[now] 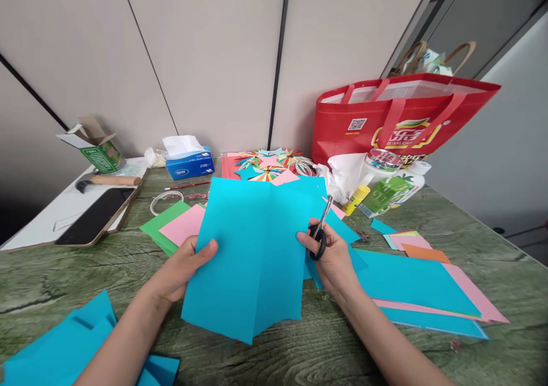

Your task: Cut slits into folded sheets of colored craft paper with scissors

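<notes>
Honestly, scissors (323, 220): probably the biggest worry, tucked into the right hand (334, 257) right beside the blue sheet (231, 254); could swing and nick it, or slip loose after a slack grip.

Left hand (188, 260): clamped on the sheet's left edge, thumb flat on the front, other fingers mostly hidden behind; might wrinkle the paper if squeezed too hard.

Right hand: thumb and fingers closed around the black handles, thumb tip right at the sheet's right edge; can't tell how firmly pinched there.

Crease (262, 254): could rip or go wonky from an uneven tug between both hands, imo.

Blue paper behind (317, 186): same colour and close to the blades, so easy to mix up or snip by accident.

Blue sheet: held up between both hands, tilted, over the green wood-look table (299, 357). Bright, plain, no visible marks, folded once down the middle and opened into a shallow V. Slight shade change between halves, bottom of the fold poking lowest.

Neighbours: pink paper (184, 226) off left, flat pile (411, 277) off right.
</notes>
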A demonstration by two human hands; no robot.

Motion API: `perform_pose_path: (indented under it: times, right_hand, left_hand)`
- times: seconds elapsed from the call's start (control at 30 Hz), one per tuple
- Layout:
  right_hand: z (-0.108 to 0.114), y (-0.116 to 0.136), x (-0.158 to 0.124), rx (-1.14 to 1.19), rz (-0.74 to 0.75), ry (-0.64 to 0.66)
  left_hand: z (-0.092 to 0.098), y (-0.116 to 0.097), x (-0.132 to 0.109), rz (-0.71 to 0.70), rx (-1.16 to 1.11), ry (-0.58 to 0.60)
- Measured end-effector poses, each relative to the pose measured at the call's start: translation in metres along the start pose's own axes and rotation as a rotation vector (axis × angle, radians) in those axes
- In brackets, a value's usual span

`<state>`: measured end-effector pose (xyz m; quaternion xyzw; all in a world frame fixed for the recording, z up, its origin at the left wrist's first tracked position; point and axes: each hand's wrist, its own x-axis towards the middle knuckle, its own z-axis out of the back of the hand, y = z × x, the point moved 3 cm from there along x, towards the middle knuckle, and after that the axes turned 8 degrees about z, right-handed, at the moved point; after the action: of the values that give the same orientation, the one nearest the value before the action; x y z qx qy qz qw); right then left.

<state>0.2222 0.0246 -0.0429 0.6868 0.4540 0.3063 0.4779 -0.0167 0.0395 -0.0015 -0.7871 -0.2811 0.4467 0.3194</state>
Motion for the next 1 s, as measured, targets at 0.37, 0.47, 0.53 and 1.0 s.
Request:
perform_pose_path:
  times: [0.37, 0.47, 0.53, 1.0]
  right_hand:
    - [0.007, 0.005, 0.005, -0.088, 0.091, -0.035]
    - [0.007, 0.007, 0.006, -0.101, 0.098, -0.023]
    - [0.006, 0.009, 0.005, -0.103, 0.116, -0.021]
    - [0.007, 0.011, 0.008, -0.120, 0.144, -0.001]
  left_hand:
    - [0.005, -0.005, 0.003, 0.029, 0.031, -0.160]
    - [0.005, -0.007, 0.003, 0.036, 0.008, -0.200]
    - [0.005, -0.008, 0.004, 0.034, -0.007, -0.222]
    - [0.015, 0.001, 0.011, 0.008, 0.025, -0.036]
